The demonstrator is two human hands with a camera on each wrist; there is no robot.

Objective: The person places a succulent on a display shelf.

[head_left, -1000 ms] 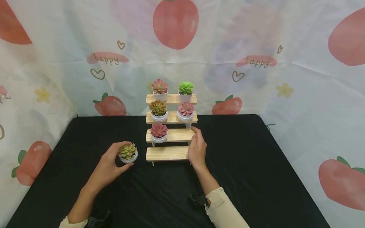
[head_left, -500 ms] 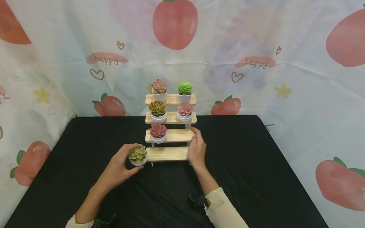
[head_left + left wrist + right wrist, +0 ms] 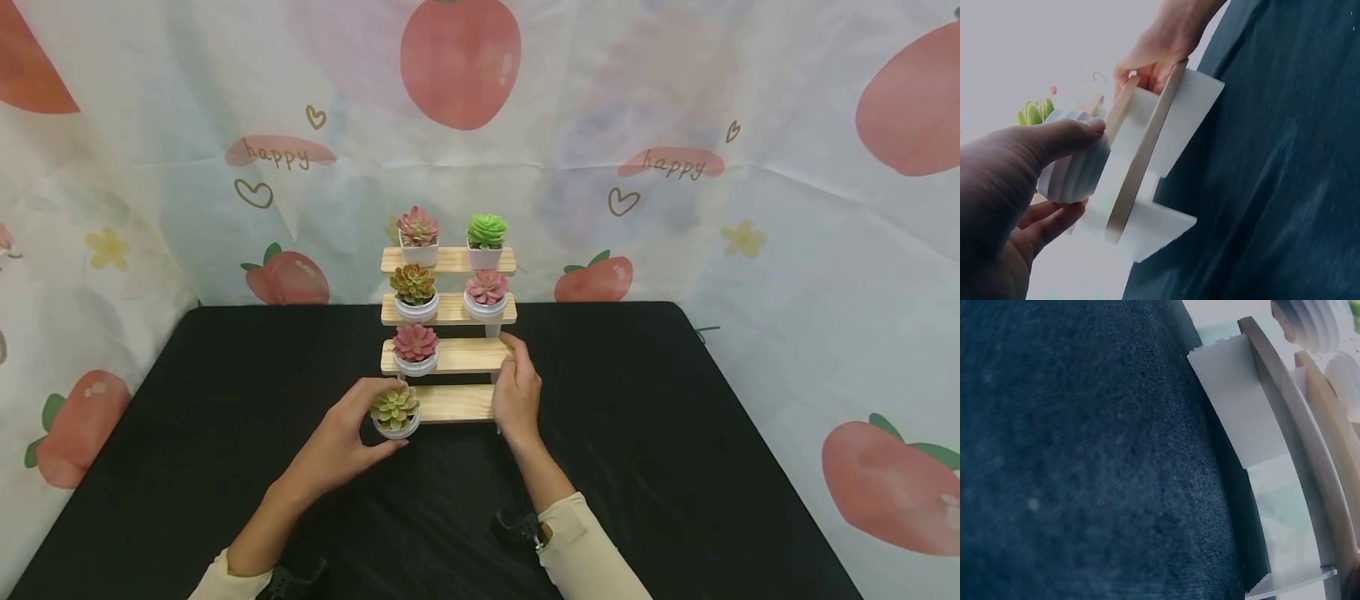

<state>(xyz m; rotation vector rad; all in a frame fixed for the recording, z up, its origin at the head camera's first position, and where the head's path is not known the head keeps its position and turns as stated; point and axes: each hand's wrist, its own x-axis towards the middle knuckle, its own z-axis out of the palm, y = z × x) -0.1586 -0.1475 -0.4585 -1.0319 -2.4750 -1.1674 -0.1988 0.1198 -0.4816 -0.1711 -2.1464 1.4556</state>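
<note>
My left hand (image 3: 347,435) pinches a small white ribbed pot with a yellow-green succulent (image 3: 395,407) between thumb and fingers. In the head view the pot overlaps the left end of the lowest step of a wooden tiered stand (image 3: 459,403). The left wrist view shows the pot (image 3: 1075,164) just above that step's board (image 3: 1142,156), with a gap between them. My right hand (image 3: 519,393) holds the stand's right side at the two lower steps, its fingertips partly hidden behind the boards. On the third step from the top sits a dark pink succulent (image 3: 416,348), at the left.
Higher on the stand are a reddish-green succulent (image 3: 415,292), a pink succulent (image 3: 487,293), a pale pink succulent (image 3: 418,233) and a bright green succulent (image 3: 487,237). Black cloth (image 3: 637,450) covers the table. A fruit-print curtain (image 3: 555,100) hangs behind.
My left hand has carried the yellow-green succulent rightward, from beside the stand to over the left end of its lowest step. My right hand has stayed on the stand's right side.
</note>
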